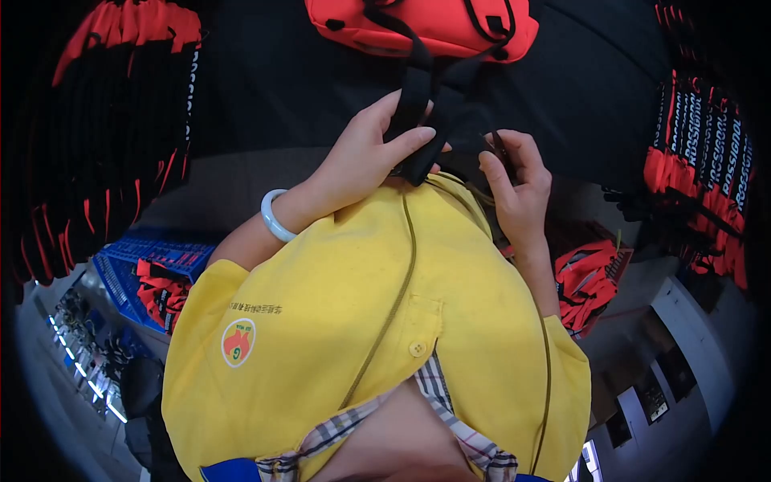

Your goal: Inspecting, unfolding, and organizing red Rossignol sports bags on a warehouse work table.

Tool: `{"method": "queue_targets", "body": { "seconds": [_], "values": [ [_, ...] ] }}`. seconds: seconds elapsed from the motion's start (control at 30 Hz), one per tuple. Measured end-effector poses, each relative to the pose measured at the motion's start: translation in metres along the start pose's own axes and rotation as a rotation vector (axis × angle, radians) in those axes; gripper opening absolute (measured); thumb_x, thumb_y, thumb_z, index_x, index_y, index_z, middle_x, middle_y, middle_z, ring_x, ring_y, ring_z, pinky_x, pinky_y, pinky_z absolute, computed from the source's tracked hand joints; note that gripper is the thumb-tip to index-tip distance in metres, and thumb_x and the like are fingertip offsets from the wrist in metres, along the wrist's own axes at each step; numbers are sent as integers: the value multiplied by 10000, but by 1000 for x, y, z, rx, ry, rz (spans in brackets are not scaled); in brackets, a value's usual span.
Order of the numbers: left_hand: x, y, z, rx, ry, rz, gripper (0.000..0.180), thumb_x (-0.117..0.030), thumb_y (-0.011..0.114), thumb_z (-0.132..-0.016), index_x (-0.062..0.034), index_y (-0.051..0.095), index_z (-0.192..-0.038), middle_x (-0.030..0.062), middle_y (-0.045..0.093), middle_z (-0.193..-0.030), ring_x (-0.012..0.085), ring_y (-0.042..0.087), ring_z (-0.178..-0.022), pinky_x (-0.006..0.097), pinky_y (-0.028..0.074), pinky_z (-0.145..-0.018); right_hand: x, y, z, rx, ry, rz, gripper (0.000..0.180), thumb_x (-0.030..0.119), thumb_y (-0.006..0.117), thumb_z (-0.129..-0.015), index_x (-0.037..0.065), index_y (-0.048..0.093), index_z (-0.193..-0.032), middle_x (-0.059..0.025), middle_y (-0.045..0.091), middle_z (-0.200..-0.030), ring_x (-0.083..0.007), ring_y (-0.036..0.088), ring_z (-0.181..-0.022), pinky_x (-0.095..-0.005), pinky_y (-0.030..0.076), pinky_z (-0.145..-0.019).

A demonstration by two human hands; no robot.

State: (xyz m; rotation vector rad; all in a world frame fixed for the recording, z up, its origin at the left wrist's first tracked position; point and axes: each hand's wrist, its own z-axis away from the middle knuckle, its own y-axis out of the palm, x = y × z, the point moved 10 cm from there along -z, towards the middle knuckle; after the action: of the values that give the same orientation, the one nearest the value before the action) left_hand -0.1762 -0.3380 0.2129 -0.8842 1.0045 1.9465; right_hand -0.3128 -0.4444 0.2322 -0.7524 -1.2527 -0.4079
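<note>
Black strap point(415, 90): one length, joined to the bag side by the look of it; it runs down from the bag toward you, its lower part in your grip at the near edge of the table.
Left hand point(371, 149): yours, thumb laid across the strap, fingers curled behind it; the strap is pinched between.
Right hand point(522, 186): yours, thumb and forefinger closed about a small dark tool point(500, 150); probably snips, though the view is too small and dim to be sure.
Strap to tool: the strap lies to the left of the tool's tip, with a narrow gap between; its long axis runs roughly from the table's far side toward your chest. Your left hand touches it; your right is just beside, apart.
Second strap point(459, 77): black, slanting from the bag toward the same grip, right of the first.
Red bag point(422, 30): far side of the table, beyond your hands, partly cut off.
Table point(269, 96): dark covering, near edge passing under your hands.
Left stack point(100, 153): black and red pieces, by the table's left edge.
Right stack point(703, 149): similar pieces, by the right edge.
Blue crate point(128, 277): below the table's left near corner, red and black pieces point(159, 296) inside.
Bracelet point(277, 215): pale, round your left wrist.
</note>
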Motion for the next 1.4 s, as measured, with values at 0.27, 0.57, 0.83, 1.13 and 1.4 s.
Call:
{"method": "queue_targets", "body": {
  "seconds": [0.27,0.57,0.83,1.13,1.4],
  "values": [
    [0,9,7,57,49,-11,262,-98,572,-973,11,483,-1194,118,686,-972,143,674,-762,246,552,-689,30,12,-7,30,-237,244,229,103,724,-844,22,627,-1035,-118,649,-767,-199,646,-644,-268,495,-596],
    [4,9,10,-13,54,101,226,-75,571,-964,11,499,-1161,105,662,-952,146,673,-740,256,554,-678,23,13,-9,87,-218,204,183,87,682,-871,17,621,-1028,-118,643,-772,-193,637,-653,-270,483,-607],
    [21,18,7,143,-54,17,260,-91,554,-975,5,484,-1206,87,638,-964,146,665,-807,258,549,-696,-34,17,-8,61,109,-284,167,112,622,-931,13,558,-1049,13,534,-732,-44,458,-629,-186,370,-583],
    [49,-50,2,-48,-182,-339,266,-91,507,-975,-29,577,-1224,65,695,-980,110,681,-825,244,528,-684,-88,3,-23,-102,301,-380,181,31,679,-888,77,507,-918,64,458,-768,-4,400,-631,-159,308,-563],
    [132,-264,118,-472,-487,-1228,573,-233,710,-838,-33,522,-1340,211,543,-1339,354,522,-1243,417,430,-1041,-178,-90,25,362,528,966,484,350,690,-838,56,594,-1211,-219,671,-1099,-398,632,-1041,-455,502,-886]
  ]
}}
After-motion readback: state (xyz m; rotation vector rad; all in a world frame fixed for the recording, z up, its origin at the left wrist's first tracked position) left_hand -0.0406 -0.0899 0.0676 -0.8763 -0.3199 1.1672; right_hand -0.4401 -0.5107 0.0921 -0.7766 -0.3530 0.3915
